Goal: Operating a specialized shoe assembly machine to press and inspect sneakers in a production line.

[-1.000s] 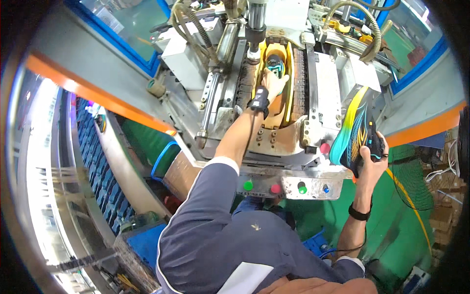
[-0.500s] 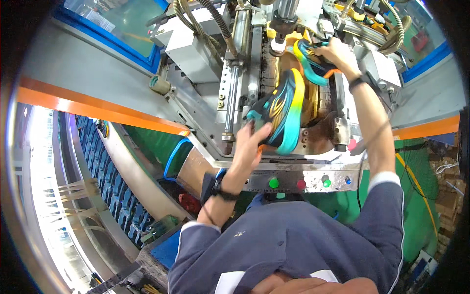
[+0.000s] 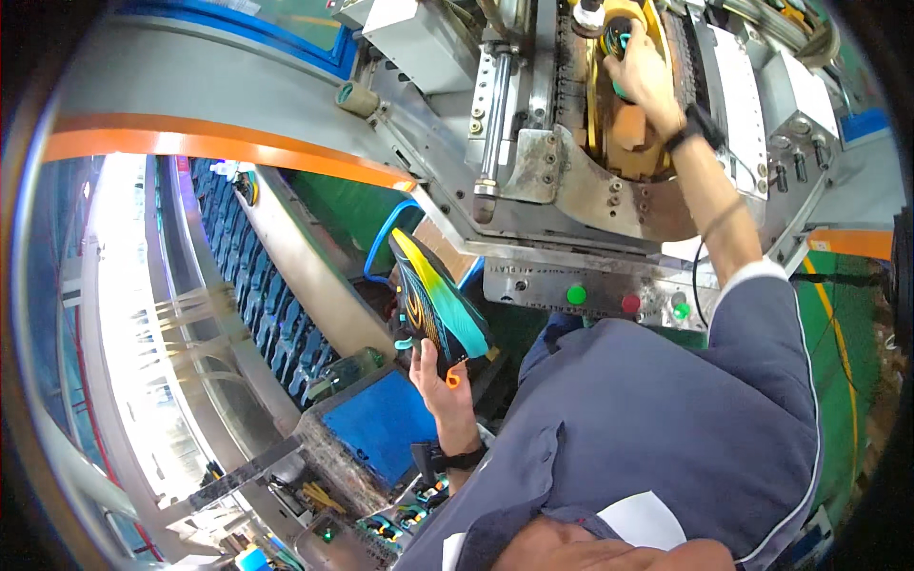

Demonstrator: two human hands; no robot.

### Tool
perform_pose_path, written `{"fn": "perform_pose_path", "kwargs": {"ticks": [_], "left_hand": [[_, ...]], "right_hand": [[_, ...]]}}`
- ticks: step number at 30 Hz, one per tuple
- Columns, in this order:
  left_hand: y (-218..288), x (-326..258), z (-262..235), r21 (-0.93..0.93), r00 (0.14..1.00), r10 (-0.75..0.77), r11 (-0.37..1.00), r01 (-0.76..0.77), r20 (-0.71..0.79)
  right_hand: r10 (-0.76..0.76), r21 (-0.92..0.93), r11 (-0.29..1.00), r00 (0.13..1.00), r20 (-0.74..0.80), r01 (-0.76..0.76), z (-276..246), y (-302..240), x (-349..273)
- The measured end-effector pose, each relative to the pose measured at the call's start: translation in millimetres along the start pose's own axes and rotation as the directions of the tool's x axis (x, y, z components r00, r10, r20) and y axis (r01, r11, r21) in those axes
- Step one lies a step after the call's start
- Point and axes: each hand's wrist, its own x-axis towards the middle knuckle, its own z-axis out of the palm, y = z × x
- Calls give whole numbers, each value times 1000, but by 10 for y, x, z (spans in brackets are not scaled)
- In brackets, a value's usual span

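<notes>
My left hand (image 3: 446,400) grips a running shoe (image 3: 433,309) by its heel end, to the left of the machine. The shoe's upper is black with teal and orange lines, and its thick sole fades from yellow to teal. An orange loop shows at the heel. Inside the machine's yellow-lined bay (image 3: 651,13), my right hand (image 3: 647,76) has its fingers on a second dark shoe (image 3: 617,38) with teal parts. The hand covers much of that shoe.
A metal press with a curved front plate (image 3: 609,195) stands ahead. Its front panel (image 3: 533,285) carries green and red buttons. At left runs a conveyor of blue segments (image 3: 233,257). A blue pad (image 3: 381,428) lies on a bench below my left hand.
My left hand has carried its shoe out of the machine, down and to the left. My right hand stays at the other shoe, deeper in the bay. The view has turned leftward.
</notes>
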Motion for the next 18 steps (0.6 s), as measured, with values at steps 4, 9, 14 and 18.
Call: {"fn": "perform_pose_path", "kwargs": {"ticks": [4,9,14,18], "left_hand": [[-49,-53,-28,-4,990,-27,1000,28,139],[-23,-53,84,14,974,-74,997,73,214],[-65,-201,197,36,971,-69,997,62,228],[-119,-291,165,47,975,-67,997,59,210]], "right_hand": [[-279,520,818,960,-18,247,-941,-875,-1549],[-356,576,817,822,445,42,-357,-763,-3031],[-596,441,799,627,501,408,305,-442,-3492],[-444,516,847,705,554,128,316,-453,-3533]]}}
